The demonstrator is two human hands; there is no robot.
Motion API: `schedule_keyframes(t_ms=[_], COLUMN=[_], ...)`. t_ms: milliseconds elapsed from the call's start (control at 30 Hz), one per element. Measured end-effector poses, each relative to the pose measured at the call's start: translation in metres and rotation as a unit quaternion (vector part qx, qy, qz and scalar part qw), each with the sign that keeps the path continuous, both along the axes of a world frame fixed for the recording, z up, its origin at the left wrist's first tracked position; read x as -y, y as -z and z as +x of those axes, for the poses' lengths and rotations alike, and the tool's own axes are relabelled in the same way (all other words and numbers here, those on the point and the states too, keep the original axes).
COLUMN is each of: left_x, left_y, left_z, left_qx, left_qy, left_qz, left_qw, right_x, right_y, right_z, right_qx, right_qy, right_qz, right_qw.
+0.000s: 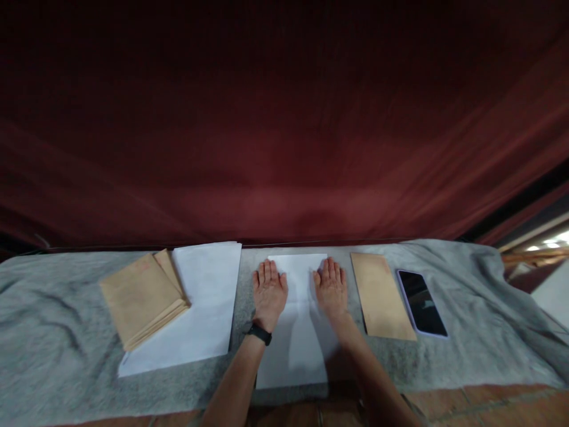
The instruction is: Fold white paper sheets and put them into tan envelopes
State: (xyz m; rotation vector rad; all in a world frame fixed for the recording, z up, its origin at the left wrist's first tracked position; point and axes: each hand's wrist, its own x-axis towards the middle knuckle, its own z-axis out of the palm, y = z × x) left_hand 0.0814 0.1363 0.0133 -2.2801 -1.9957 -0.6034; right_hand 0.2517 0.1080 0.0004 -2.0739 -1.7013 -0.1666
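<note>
1. We find both hands flat, palms down, fingers extended and close together, grasping nothing. The left hand [269,293] and right hand [331,288] press on a white sheet [297,276].
2. The sheet lies directly beneath them, its long axis running away from the body. Each hand straddles one long edge; neither is nearer.
3. Just beside the right hand lies a brown envelope [382,296], parallel to the sheet, then a phone [421,302].
4. Near the left hand sits a paper stack [208,308] bearing an envelope stack [140,296], all on grey cloth [53,332].
</note>
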Motion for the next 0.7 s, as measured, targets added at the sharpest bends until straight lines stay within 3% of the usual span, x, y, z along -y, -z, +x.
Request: schedule_keyframes(t_ms=[233, 533, 700], left_x=[0.026, 0.032, 0.034], left_y=[0.004, 0.003, -0.015], left_z=[0.018, -0.024, -0.041], left_qx=[-0.031, -0.041, -0.002], left_qy=[0.092, 0.045, 0.026], left_qz=[-0.032, -0.013, -0.026], left_qw=[0.995, 0.998, 0.999], right_x=[0.020, 0.035, 0.043], right_y=[-0.001, 0.000, -0.006], right_z=[-0.027, 0.005, 0.025], right_qx=[0.018, 0.048, 0.037], right_qy=[-0.132, -0.105, -0.050], right_qz=[-0.015, -0.019, -0.027], right_qw=[0.991, 0.993, 0.998])
